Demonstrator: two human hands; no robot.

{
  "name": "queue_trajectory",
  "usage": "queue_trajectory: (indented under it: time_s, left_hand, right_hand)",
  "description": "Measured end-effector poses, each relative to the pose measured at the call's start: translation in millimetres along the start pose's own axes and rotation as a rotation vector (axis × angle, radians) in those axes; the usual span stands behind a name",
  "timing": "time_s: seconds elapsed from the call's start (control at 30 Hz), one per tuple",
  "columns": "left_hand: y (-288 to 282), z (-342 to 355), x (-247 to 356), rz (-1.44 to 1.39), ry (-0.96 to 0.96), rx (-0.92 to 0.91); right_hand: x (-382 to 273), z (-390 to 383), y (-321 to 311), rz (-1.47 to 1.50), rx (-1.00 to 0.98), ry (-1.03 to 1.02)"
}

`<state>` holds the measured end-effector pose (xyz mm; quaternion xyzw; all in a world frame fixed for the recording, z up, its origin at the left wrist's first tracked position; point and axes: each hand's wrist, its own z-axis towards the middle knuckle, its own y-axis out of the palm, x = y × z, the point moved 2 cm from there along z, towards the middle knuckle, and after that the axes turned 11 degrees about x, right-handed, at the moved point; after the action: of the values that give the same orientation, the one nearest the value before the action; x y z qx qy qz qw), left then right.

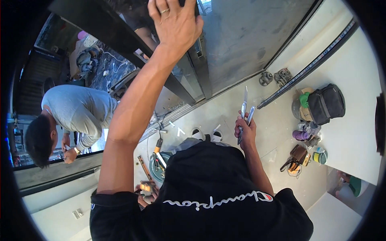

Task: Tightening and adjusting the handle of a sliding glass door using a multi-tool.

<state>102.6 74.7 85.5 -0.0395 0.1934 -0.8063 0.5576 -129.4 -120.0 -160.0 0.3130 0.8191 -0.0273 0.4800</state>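
Note:
My left hand is raised to a dark metal frame at the top, its fingers spread against it; the fingertips run out of view. My right hand, at right of centre, grips a silver folding tool with a long narrow blade pointing up and two handle-like parts apart. A glass panel stands behind it. Below on the pale floor are small white strips and my sandals.
A co-worker in grey bends at left; another person's hand holds something yellow at bottom. A teal bucket with tools, a level, a dark leaning strip, a black backpack, pouches and a cable lie around.

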Motion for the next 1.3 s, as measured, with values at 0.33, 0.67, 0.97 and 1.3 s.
queue_trajectory:
  time_s: [0.33, 0.67, 0.97, 1.3]
  left_hand:
    - [3.7, 5.5, -4.7, 0.078, 0.142, -0.041]
    - [-5.4, 31.2, -32.3, 0.207, 0.779, -0.299]
    - [-5.8, 43.6, -34.6, 0.239, 0.958, -0.383]
    - [-10.4, 48.0, -41.1, 0.163, 0.983, -0.334]
  right_hand:
    - [-4.3, 14.1, 33.9, -0.014, -0.1, -0.019]
    - [-1.9, 5.0, 50.4, -0.043, -0.106, 0.022]
    - [13.9, 1.7, 38.4, -0.029, -0.032, 0.031]
    - [1.8, 6.7, 31.3, -0.033, 0.055, -0.021]
